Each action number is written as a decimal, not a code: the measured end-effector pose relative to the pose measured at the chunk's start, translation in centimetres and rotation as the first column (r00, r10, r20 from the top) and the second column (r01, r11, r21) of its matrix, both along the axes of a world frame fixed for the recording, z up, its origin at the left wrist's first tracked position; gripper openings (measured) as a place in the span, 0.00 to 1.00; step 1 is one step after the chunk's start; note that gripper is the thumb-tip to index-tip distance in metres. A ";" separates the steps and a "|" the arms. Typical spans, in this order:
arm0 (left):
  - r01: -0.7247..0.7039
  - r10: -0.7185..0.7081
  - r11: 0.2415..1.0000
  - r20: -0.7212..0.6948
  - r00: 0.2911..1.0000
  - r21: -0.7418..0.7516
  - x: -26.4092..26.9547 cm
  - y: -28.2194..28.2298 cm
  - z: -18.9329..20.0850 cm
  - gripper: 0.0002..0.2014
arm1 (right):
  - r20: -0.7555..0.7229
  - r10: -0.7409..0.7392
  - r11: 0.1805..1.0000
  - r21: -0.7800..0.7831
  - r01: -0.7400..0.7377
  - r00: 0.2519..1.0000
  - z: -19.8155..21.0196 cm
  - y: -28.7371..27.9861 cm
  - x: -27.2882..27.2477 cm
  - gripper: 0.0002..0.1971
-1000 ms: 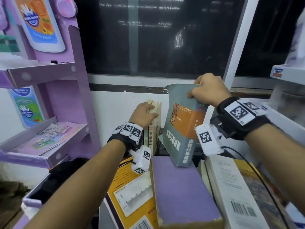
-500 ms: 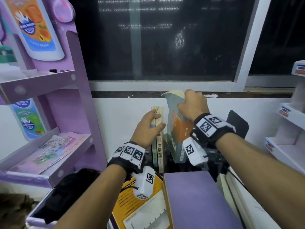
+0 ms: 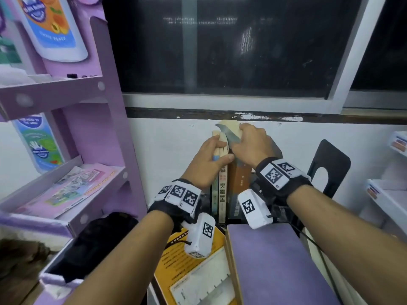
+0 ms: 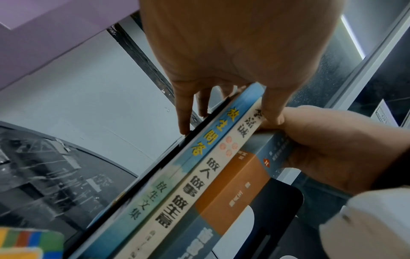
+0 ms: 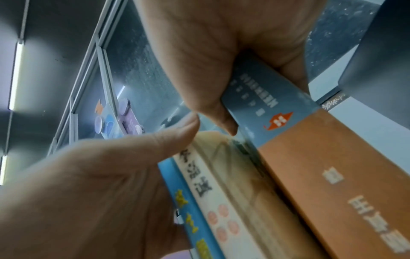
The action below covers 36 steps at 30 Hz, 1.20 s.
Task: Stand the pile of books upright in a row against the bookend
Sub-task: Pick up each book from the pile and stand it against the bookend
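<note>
Gripping the thick grey-and-orange book (image 3: 239,172) by its top edge, my right hand (image 3: 251,146) holds it upright. Left of it, my left hand (image 3: 209,161) clasps two thin glossy paperbacks (image 3: 220,190), thumb on their spines. The black bookend (image 3: 328,168) stands to my right hand's right.

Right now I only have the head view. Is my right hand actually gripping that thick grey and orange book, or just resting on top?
Observer: Gripping. In the right wrist view the right hand clamps the top of the grey and orange book, with the thumb on one side and the fingers round the other.
Operator: And the left hand?
Observer: In the left wrist view the left hand pinches the two thin books. The thumb is on the cream spine and the fingers run down the blue one's outer side.
</note>
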<state>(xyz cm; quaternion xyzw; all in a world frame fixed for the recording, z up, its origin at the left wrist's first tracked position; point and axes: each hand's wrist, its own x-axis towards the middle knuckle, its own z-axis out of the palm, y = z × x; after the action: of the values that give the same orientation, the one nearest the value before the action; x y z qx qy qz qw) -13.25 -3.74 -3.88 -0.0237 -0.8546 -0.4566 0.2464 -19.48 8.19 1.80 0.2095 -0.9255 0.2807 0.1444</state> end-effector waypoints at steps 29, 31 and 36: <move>0.038 -0.037 0.999 0.020 0.999 -0.033 0.7 -0.5 -0.5 0.32 | 0.206 0.205 0.978 -0.084 -0.191 0.957 1.0 2.1 2.6 0.40; 0.007 -0.005 0.998 0.020 1.000 -0.065 0.8 -0.5 -0.4 0.33 | 0.235 0.223 0.973 -0.116 -0.200 0.946 0.9 2.1 2.5 0.41; -0.062 0.066 0.993 0.033 0.997 -0.102 1.5 -0.2 0.0 0.32 | 0.293 0.275 0.953 -0.206 -0.221 0.916 0.5 2.1 2.7 0.41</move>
<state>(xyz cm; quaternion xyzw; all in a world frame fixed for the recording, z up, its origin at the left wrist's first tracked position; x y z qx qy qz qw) -11.70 -3.95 -3.92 -0.0004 -0.8811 -0.4052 0.2440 -16.80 10.25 2.34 0.2646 -0.8753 0.4039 -0.0262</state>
